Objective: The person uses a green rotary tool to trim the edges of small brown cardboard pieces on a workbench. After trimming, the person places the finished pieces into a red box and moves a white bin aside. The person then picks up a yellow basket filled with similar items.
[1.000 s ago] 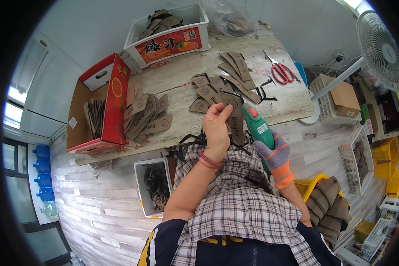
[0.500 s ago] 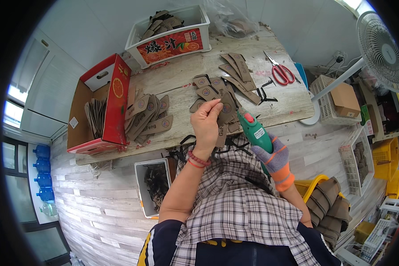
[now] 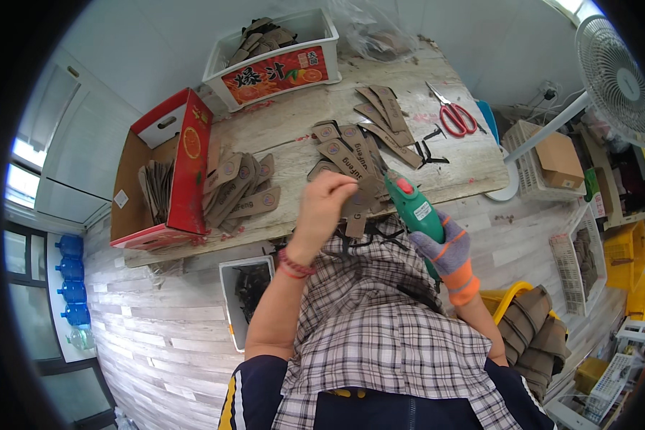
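Observation:
My bare left hand [image 3: 324, 209], slightly blurred, is closed in a pinch over the table's near edge. A tan fabric tab [image 3: 364, 204] with a round emblem lies right beside its fingertips; what the fingers pinch is too blurred to tell. My right hand [image 3: 443, 247], in a grey and orange work glove, is wrapped round a green handheld electric cutter [image 3: 413, 206] with a red button. Its dark tip points at the tabs. Beyond my left hand lies a loose pile of similar printed tabs [image 3: 337, 149], with more tabs [image 3: 390, 115] farther back.
Red-handled scissors [image 3: 457, 118] and black scraps [image 3: 430, 154] lie at the table's right. At left, a red carton [image 3: 193, 154] stands by stacked tabs [image 3: 240, 190]; a white crate [image 3: 279, 68] is behind. Below the edge sits a scrap bin [image 3: 247, 287]. A fan [image 3: 620, 82] stands right.
My left hand has drawn back toward the left and down, away from the cutter's tip. The tab by it has dropped lower. My right hand with the cutter has shifted slightly right.

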Tool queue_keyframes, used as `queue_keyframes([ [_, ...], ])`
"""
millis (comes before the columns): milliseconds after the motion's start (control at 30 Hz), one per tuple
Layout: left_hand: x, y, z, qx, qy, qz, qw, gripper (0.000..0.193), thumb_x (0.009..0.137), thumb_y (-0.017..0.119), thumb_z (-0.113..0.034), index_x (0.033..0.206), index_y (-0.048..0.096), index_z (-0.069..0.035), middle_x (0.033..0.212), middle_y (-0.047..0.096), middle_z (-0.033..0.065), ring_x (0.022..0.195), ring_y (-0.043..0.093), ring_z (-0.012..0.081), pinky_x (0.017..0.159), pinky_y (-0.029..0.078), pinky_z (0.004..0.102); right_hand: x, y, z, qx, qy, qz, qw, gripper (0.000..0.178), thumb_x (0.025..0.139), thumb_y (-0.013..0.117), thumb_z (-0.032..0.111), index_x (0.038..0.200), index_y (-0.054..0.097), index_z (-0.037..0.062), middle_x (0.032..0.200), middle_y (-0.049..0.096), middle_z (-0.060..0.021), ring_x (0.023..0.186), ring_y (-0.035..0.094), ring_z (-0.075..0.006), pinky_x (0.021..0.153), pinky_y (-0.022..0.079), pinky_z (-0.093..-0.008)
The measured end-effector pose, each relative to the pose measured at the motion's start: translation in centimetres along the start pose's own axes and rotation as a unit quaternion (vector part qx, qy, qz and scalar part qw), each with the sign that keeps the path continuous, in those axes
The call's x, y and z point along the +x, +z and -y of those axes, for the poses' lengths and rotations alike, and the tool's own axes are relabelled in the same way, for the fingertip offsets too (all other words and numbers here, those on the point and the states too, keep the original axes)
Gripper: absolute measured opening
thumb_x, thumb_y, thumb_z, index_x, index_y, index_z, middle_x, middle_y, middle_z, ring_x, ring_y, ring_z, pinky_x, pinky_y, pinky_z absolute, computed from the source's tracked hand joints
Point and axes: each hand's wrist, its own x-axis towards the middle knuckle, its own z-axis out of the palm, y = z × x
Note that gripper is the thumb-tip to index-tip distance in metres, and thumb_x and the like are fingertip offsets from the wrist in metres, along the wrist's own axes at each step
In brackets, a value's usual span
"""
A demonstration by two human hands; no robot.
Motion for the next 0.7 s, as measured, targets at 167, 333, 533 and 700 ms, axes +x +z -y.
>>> queue_keyframes([
  [167,2.6,-13.2,1.9,0.019,-0.041,-0.295,0.954,0.010,0.086,0.064,-0.008,0.093,0.067,-0.001,0.080,0.062,-0.0019,0.073,0.053,0.0066,0.068,0.043,0.0217,-0.6,-1.2,0.3,0.047,0.025,-0.023,0.998,0.043,0.078,0.077,0.016,0.111,0.059,-0.0029,0.081,0.064,-0.0028,0.066,0.055,-0.0062,0.058,0.046,-0.0209],
  [333,3.4,-16.1,4.8,0.476,0.022,-0.384,0.790,0.036,0.075,0.072,-0.016,0.109,0.062,-0.010,0.104,0.055,0.0106,0.105,0.047,0.0312,0.090,0.037,0.0450,-0.8,-0.7,0.1,0.051,0.025,-0.014,0.998,0.039,0.079,0.076,0.015,0.108,0.059,-0.0030,0.077,0.062,-0.0008,0.063,0.051,-0.0045,0.055,0.042,-0.0201],
  [533,4.0,-1.1,4.2,0.459,0.039,-0.205,0.864,0.035,0.074,0.074,-0.031,0.094,0.066,-0.004,0.103,0.056,0.0110,0.105,0.047,0.0308,0.090,0.034,0.0463,-0.8,-0.4,-0.8,0.048,0.036,-0.025,0.998,0.040,0.078,0.077,0.016,0.108,0.059,-0.0025,0.075,0.060,-0.0001,0.062,0.051,-0.0044,0.054,0.042,-0.0200],
  [700,5.5,4.3,7.8,0.430,-0.042,-0.281,0.857,0.036,0.078,0.072,-0.030,0.100,0.065,-0.001,0.119,0.051,0.0163,0.126,0.034,0.0336,0.103,0.025,0.0533,-1.0,-0.5,-0.6,0.058,0.046,-0.016,0.997,0.042,0.078,0.077,0.017,0.110,0.059,-0.0017,0.080,0.061,-0.0005,0.064,0.051,-0.0042,0.056,0.043,-0.0199],
])
